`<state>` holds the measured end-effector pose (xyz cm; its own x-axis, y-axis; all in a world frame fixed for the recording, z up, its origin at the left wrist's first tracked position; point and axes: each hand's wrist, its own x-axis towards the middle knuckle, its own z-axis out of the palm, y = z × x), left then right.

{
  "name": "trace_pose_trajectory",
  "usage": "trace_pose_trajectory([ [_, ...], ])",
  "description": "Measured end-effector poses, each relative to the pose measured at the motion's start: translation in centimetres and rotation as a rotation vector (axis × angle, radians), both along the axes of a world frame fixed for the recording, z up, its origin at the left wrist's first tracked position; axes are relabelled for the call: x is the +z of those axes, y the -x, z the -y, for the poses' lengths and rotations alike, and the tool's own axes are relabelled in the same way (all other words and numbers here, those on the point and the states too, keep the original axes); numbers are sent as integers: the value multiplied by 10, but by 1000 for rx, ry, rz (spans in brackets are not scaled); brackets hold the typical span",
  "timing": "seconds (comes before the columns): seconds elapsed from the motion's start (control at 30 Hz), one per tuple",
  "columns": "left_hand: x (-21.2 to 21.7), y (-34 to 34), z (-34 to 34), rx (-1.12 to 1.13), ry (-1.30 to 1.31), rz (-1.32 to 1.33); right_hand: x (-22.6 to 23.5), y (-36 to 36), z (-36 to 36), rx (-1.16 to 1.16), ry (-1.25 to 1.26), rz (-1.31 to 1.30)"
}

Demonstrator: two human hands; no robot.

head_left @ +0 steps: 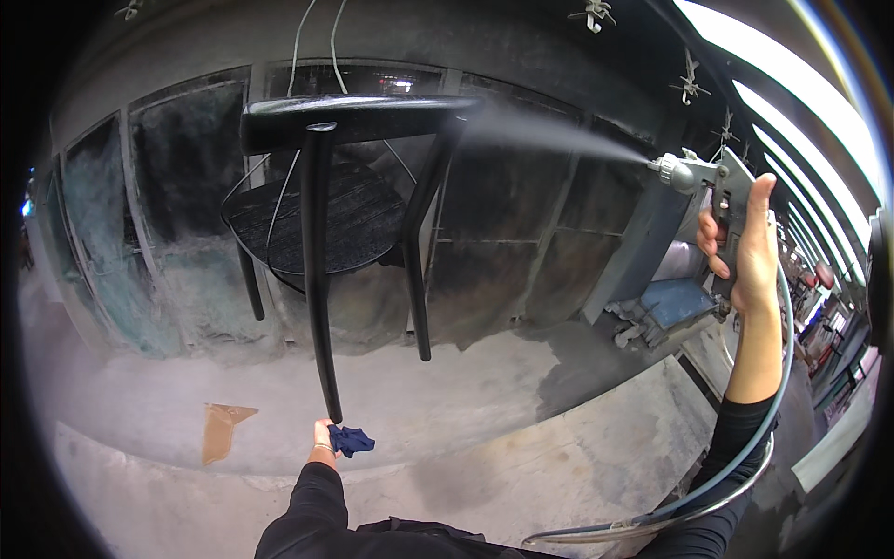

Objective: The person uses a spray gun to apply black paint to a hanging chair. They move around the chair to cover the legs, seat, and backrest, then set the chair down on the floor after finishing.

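Glossy black covers the chair [315, 242], which hangs from pale cords [296, 56] in front of the smeared wall panels [484, 210], and what worries me most from this distance is how freely it could swing. If the left hand [322, 433] were to slip or tug at the leg's foot, I judge the chair would turn on its cords and the coat would go on unevenly. That hand is closed on a crumpled dark blue cloth [352, 442] right at the foot; I can't tell whether it clamps the wood as well. The right hand [751, 265] is wrapped round the spray gun [684, 174], thumb up, with a white fan of mist [559, 130] reaching the right end of the back rail [363, 114]. Lingering there could bring runs — too much wet paint in one spot — and the hose [790, 326] along the forearm might drag the aim off. The chair itself looks slick: the rail is thick and shiny, the legs are round and tapered, and the rounded seat [345, 219] behind shows a streaky grain beneath its dark finish.
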<state>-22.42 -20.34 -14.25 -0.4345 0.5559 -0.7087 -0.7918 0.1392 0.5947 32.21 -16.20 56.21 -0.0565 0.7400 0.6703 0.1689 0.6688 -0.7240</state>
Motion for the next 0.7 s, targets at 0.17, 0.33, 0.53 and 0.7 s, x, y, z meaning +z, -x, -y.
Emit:
trace_pose_trajectory([
  [0.17,2,-4,-8,3,20,-26,39,11,20,15,15,105],
  [0.33,8,-8,-14,-19,-50,39,84,34,17,-273,-31,211],
  [0.53,1,-9,-12,5,-59,4,97,71,78,152,-77,235],
  [0.7,-9,-7,-10,-39,-117,-7,111,96,102,439,-236,177],
])
